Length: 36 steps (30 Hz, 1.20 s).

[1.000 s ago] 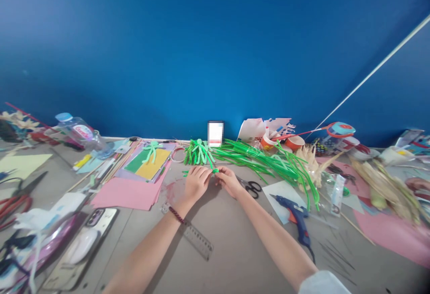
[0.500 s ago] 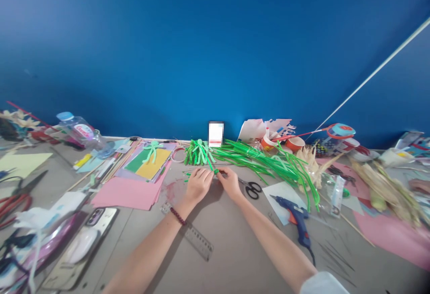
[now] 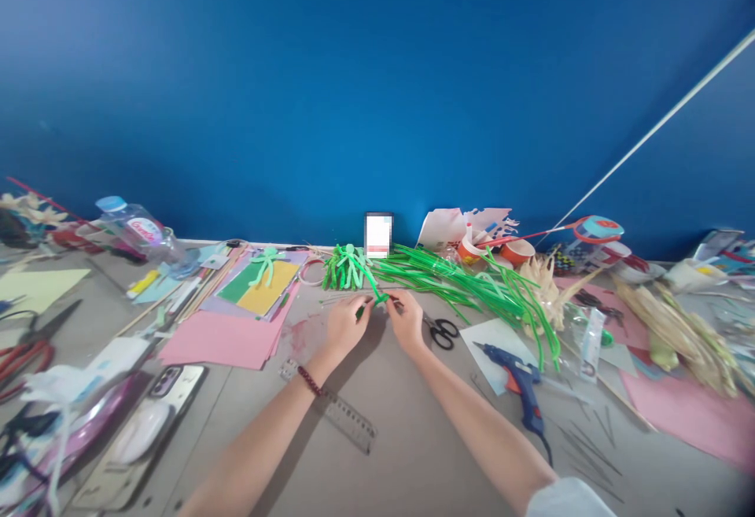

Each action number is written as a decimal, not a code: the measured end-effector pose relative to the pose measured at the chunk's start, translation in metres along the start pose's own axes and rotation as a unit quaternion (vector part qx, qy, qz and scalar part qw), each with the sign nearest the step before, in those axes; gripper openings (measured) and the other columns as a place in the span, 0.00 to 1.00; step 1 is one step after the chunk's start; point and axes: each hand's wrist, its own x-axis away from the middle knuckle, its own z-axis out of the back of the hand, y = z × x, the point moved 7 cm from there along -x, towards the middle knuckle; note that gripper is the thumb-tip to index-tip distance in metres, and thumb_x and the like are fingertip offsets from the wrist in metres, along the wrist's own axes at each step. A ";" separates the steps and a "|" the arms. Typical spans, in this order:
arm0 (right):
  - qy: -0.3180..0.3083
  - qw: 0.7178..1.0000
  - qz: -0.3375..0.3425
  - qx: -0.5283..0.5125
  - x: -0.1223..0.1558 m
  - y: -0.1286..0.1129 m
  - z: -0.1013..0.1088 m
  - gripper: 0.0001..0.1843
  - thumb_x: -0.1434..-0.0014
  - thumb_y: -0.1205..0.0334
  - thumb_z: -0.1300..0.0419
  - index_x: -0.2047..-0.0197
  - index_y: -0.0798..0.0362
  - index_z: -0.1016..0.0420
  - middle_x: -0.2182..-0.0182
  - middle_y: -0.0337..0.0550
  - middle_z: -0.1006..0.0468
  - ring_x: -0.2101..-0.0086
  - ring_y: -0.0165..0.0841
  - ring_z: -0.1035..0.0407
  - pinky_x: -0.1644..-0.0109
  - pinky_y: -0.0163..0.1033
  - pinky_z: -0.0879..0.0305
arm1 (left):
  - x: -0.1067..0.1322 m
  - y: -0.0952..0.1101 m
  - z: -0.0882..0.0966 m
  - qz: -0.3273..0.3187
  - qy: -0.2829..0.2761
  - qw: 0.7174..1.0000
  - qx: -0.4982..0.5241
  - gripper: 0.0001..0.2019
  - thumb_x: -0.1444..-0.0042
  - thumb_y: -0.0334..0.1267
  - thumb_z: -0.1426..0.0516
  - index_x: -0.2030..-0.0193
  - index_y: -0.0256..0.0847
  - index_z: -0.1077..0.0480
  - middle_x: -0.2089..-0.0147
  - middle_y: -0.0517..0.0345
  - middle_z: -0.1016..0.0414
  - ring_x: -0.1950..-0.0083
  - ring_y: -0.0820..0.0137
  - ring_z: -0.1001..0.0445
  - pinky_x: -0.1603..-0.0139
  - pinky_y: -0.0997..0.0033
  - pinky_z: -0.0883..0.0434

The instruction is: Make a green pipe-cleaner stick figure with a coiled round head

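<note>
Both hands meet over the middle of the table around a green pipe cleaner (image 3: 373, 284). My left hand (image 3: 347, 323) pinches it from the left, and a bit of green shows between thumb and fingers. From the other side my right hand (image 3: 406, 320) pinches it between thumb and fingertips. A small twisted or bent part lies between the two hands; its exact shape is too small to tell. Just behind them sits a bunch of short green pipe cleaners (image 3: 347, 267). Long green pipe cleaners (image 3: 465, 285) spread to the right. Black-handled scissors (image 3: 442, 334) lie beside my right hand.
A clear ruler (image 3: 348, 421) lies under my left forearm. To the right is a blue glue gun (image 3: 519, 375) on white paper. Pink sheets (image 3: 224, 340) and a phone (image 3: 141, 438) lie left. A small screen (image 3: 378, 234) stands against the blue wall.
My left hand has turned slightly, its fingers now more curled and showing green between them. The part of the pipe cleaner between my hands has shifted a little; the surroundings look the same.
</note>
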 end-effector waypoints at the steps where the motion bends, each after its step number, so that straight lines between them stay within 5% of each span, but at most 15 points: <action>1: -0.004 1.000 0.015 0.005 0.000 -0.003 0.000 0.11 0.44 0.68 0.47 0.62 0.52 0.24 0.66 0.45 0.23 0.66 0.34 0.29 0.64 0.38 0.31 | -0.001 -0.006 -0.006 0.036 -0.031 0.997 0.062 0.12 0.41 0.41 0.49 0.61 0.42 0.25 0.61 0.51 0.21 0.61 0.64 0.25 0.59 0.65 0.32; 6: -0.008 0.998 0.051 0.020 0.002 -0.010 0.000 0.12 0.43 0.67 0.47 0.59 0.51 0.24 0.63 0.46 0.23 0.65 0.35 0.29 0.64 0.38 0.30 | -0.002 -0.025 -0.026 0.173 -0.107 0.928 0.311 0.13 0.48 0.46 0.43 0.67 0.39 0.25 0.70 0.55 0.23 0.70 0.67 0.27 0.67 0.69 0.32; 13: 0.000 0.994 0.085 0.064 0.007 -0.010 -0.002 0.11 0.42 0.66 0.47 0.62 0.51 0.23 0.67 0.46 0.23 0.65 0.35 0.30 0.65 0.39 0.32 | 0.002 -0.029 -0.034 0.213 -0.128 0.889 0.386 0.14 0.54 0.48 0.39 0.76 0.38 0.27 0.78 0.58 0.28 0.75 0.71 0.31 0.71 0.71 0.35; 28: 0.045 0.982 0.145 0.110 0.009 -0.029 0.003 0.09 0.43 0.70 0.48 0.66 0.53 0.26 0.73 0.44 0.26 0.70 0.34 0.33 0.64 0.40 0.35 | 0.007 -0.016 -0.039 0.238 -0.083 0.864 0.436 0.15 0.58 0.48 0.36 0.77 0.36 0.28 0.79 0.58 0.28 0.75 0.71 0.31 0.70 0.71 0.35; 36: 0.021 0.996 0.073 0.048 0.003 -0.017 0.004 0.13 0.42 0.67 0.49 0.59 0.50 0.25 0.65 0.47 0.23 0.64 0.36 0.30 0.58 0.43 0.33 | 0.008 -0.015 -0.034 0.232 -0.019 0.886 0.401 0.13 0.55 0.46 0.38 0.77 0.37 0.30 0.78 0.59 0.30 0.75 0.73 0.33 0.72 0.74 0.37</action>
